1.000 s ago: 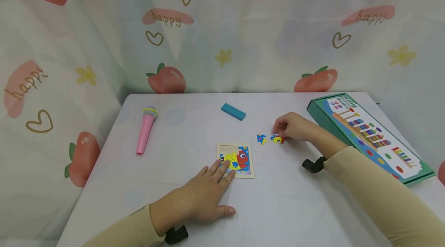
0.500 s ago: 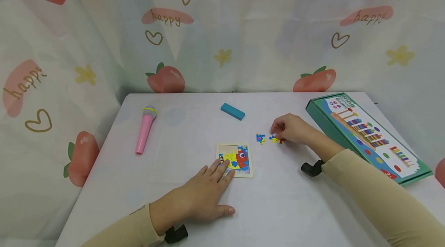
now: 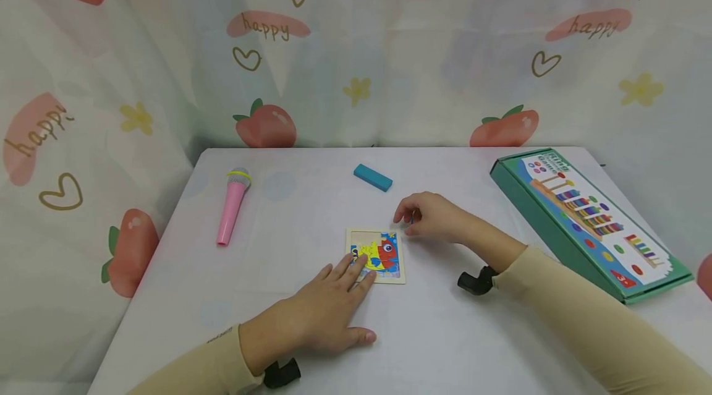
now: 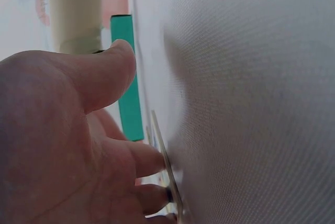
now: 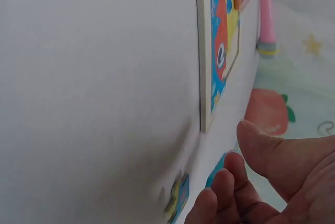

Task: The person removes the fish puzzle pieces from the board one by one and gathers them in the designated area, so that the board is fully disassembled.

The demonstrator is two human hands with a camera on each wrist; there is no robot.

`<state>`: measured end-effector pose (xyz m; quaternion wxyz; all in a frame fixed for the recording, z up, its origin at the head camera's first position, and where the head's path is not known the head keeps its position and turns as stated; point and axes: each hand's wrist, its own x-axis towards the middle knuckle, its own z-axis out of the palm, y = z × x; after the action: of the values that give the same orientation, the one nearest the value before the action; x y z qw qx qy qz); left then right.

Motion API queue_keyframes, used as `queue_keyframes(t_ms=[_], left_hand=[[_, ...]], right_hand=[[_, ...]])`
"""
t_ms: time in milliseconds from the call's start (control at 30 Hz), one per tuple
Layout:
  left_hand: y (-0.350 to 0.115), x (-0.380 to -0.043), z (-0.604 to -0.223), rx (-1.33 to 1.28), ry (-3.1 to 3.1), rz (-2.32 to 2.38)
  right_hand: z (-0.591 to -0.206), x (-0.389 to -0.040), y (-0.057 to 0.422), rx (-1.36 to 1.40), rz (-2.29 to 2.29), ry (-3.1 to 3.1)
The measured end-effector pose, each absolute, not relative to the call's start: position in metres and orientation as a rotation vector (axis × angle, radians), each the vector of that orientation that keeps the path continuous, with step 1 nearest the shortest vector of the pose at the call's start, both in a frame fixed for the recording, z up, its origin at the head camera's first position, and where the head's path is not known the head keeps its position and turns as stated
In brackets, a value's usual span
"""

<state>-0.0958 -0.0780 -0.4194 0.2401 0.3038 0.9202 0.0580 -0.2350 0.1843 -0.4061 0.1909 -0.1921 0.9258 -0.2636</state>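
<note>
In the head view my left hand [image 3: 325, 308] lies with fingers spread over the lower left of a wooden puzzle board [image 3: 403, 259]. The board shows a yellow and red fish-like picture on blue, with bare wood at its upper left. My right hand [image 3: 434, 216] is just beyond the board's right corner, fingers bent and thumb apart from them. In the right wrist view no thing shows between its thumb and fingers. A blue and yellow puzzle piece [image 5: 179, 200] lies on the table near those fingertips. The second loose piece is hidden.
A teal block [image 3: 372, 177] lies behind the board. To the left is a pink toy microphone [image 3: 232, 206]. A green game box [image 3: 595, 222] stands at the right, beside the right forearm. A printed curtain [image 3: 378, 73] hangs behind the table.
My right hand has moved left from the right-hand loose piece toward the board, now covering where both loose pieces lay. My left hand stays on the board.
</note>
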Motion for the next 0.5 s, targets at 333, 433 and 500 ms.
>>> queue_keyframes(t_ms=[333,433,500], left_hand=[[-0.079,-0.096,-0.42,0.854,2.525,0.145],[-0.08,-0.096,-0.42,0.858,2.525,0.147],[-0.08,-0.096,-0.42,0.856,2.525,0.144]], right_hand=[[-0.421,-0.226,0.159,-0.678,-0.726,2.61],[-0.423,-0.224,0.156,-0.695,-0.697,2.619],[-0.422,-0.224,0.155,-0.708,-0.678,2.625]])
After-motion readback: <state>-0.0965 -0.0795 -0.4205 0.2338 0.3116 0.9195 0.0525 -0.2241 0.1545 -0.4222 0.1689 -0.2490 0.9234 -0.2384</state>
